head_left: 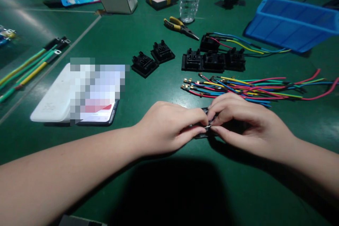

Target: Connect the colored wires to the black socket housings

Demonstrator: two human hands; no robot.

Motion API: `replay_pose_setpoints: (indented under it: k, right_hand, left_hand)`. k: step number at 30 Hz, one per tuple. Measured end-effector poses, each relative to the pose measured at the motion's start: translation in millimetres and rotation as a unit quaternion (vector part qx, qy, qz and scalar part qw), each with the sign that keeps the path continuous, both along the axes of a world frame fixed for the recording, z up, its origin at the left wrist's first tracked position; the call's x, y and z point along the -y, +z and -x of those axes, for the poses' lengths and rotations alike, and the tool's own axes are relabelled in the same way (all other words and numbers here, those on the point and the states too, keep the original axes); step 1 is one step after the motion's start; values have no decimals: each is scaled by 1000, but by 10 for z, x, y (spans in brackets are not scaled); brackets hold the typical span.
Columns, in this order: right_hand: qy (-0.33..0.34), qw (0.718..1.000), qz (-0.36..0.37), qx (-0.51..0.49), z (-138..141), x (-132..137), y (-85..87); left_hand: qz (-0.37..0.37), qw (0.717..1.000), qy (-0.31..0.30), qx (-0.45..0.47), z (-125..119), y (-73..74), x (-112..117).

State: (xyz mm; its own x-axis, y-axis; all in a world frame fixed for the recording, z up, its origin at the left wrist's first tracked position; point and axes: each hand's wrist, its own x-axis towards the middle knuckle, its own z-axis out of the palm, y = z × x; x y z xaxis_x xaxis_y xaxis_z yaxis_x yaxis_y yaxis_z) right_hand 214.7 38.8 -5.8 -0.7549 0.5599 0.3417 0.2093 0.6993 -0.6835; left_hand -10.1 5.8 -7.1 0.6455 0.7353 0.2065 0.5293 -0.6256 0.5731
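Note:
In the head view my left hand (172,123) is closed on a black plastic socket module (201,136), which is mostly hidden under the fingers. My right hand (241,123) meets it from the other side, thumb and fingers pinched together at the module. A small pale metal bit (207,126) shows between the two thumbs; what the right fingertips grip is too covered to name. Just beyond the right hand lies a bundle of coloured wires (238,86) with brass terminals at their left ends.
Behind are several more black socket modules (192,60), one with wires attached, and yellow-handled pliers (180,27). A water bottle (189,0) and a blue bin (293,24) stand farther back. On the left lie a phone (106,113), a white power bank (53,95) and green-yellow cables (34,67).

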Motion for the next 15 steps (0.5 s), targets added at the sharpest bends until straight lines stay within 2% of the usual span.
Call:
replay_pose_setpoints:
  k: [4,15]
  right_hand:
    - [7,1000,2,0,0,1,-7]
    - [9,998,-55,14,2,16,-37]
  left_hand:
    - [5,1000,0,-11,2,-8,2]
    - [10,1000,19,11,-16,17,10]
